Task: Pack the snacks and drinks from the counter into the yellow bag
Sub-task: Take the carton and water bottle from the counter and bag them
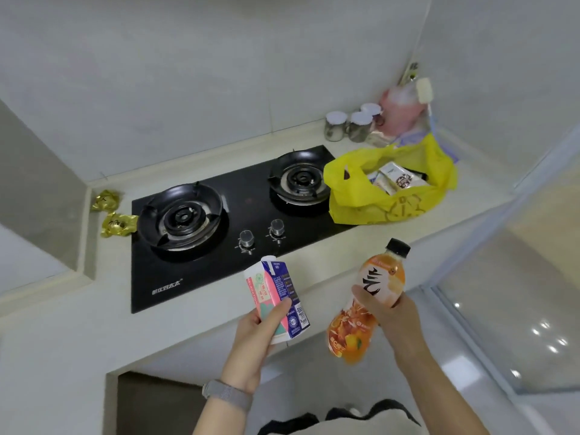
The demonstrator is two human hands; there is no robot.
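The pink-and-blue paper drink carton (276, 301) sits in the left hand (254, 337), the orange plastic juice bottle (368, 304) in the right hand (394, 318); beyond the right hand, the yellow plastic bag (386, 196) lies on the pale stone tabletop (314, 274).

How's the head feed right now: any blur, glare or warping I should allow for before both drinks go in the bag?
Head view: wide-angle warping bends the counter edge; light is soft and even. Carton in the left hand and orange bottle in the right hand are fairly sharp. Yellow bag is clear; the jars behind are soft. Glare spots show on the floor at right.
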